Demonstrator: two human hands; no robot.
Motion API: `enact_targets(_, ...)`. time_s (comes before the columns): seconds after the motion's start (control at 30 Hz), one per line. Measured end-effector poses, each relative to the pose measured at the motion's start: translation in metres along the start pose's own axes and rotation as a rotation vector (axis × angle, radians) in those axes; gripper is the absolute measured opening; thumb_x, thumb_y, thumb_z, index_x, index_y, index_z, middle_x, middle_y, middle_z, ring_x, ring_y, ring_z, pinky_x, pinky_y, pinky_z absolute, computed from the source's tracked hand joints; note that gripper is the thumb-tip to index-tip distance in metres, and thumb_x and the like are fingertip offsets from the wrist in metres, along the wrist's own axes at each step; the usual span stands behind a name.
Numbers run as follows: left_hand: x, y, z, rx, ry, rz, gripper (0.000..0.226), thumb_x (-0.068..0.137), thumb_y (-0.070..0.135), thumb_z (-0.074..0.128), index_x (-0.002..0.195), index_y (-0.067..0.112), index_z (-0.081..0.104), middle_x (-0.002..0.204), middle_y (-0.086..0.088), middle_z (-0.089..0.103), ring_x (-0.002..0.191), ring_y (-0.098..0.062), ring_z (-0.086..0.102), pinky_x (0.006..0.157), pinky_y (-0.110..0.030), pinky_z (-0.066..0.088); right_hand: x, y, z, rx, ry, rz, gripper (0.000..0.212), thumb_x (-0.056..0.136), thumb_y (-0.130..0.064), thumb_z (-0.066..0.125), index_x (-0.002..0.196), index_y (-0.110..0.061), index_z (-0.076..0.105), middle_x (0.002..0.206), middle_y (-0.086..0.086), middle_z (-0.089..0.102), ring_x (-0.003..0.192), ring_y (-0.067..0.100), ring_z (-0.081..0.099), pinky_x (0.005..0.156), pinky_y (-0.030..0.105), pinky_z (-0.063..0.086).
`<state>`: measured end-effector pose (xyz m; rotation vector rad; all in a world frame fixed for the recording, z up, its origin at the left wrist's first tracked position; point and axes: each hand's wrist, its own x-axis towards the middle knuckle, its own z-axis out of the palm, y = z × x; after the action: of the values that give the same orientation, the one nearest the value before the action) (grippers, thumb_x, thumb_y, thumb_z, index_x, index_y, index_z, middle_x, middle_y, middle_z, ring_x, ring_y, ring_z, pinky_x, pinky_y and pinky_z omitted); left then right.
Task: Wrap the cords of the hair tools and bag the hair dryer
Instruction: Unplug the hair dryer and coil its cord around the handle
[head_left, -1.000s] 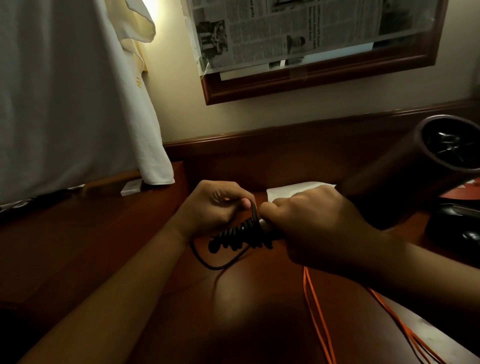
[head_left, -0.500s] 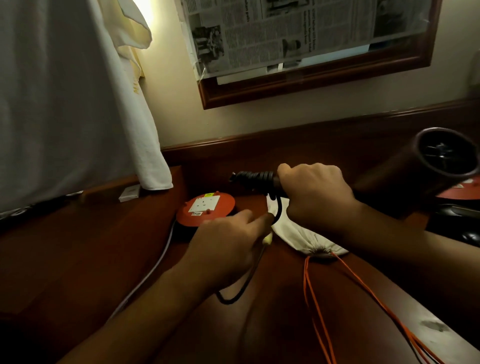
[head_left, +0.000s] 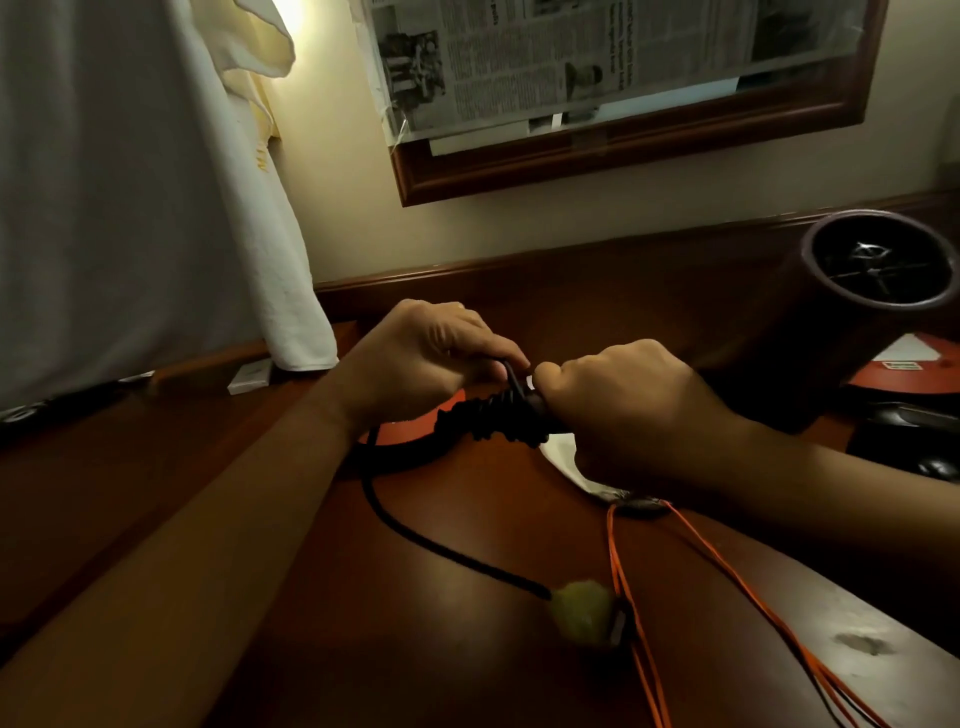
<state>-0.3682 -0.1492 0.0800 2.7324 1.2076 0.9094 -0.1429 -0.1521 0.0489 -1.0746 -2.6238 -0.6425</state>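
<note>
Your right hand, grip closed round the handle, holds the hair dryer over the table. Your left hand, its grip pinching, holds the cord wound on that handle; the cord's loose end trails from the hair dryer toward you.

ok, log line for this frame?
phase: cord wrap; left hand: pinches cord; right hand: grips hair dryer handle; cord end: on desk; bag: on desk, dryer out
</note>
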Motion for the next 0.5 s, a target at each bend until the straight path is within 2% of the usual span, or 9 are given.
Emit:
enact_targets(0.1,0.009,-0.002,0.003,-0.106,-0.025,-0.029,0.025,0.088,0.000,0.072,0.111,0.010,0.078,0.098,-0.002,0.076,0.093,-0.020,0.073,0.084,-0.037,0.061,-0.003,0.006,-0.004,-0.028,0.004,0.002,0.023,0.087,-0.013,0.049,0.109,-0.020,0.049,0.065,-0.007,0.035,0.048,0.009,0.031,0.044,0.026,0.022)
enact_targets(0.2,0.021,-0.003,-0.001,-0.167,0.010,-0.085,0.020,0.089,0.008,0.073,0.109,0.008,0.078,0.097,-0.001,0.076,0.091,-0.019,0.074,0.081,-0.036,0.063,-0.001,0.014,-0.012,-0.039,0.002,-0.001,0.026,0.085,-0.015,0.052,0.110,-0.023,0.049,0.070,-0.007,0.042,0.050,0.008,0.036,0.045,0.025,0.025)
enact_targets(0.33,0.039,-0.001,-0.005,-0.279,-0.011,-0.120,0.019,0.092,0.004,0.067,0.109,0.006,0.077,0.098,0.003,0.077,0.098,-0.015,0.073,0.082,-0.026,0.058,0.000,0.028,-0.025,-0.054,0.067,-0.040,0.029,0.083,-0.019,0.055,0.111,-0.023,0.051,0.072,-0.006,0.049,0.050,0.009,0.036,0.044,0.025,0.024)
enact_targets(0.5,0.062,-0.003,-0.004,-0.394,-0.053,-0.160,0.024,0.099,0.004,0.058,0.115,0.007,0.075,0.109,-0.007,0.077,0.108,-0.023,0.071,0.093,-0.037,0.058,0.001,0.045,-0.041,-0.044,0.089,-0.045,0.034,0.084,-0.026,0.058,0.118,-0.023,0.051,0.082,-0.004,0.061,0.061,0.014,0.054,0.050,0.026,0.039)
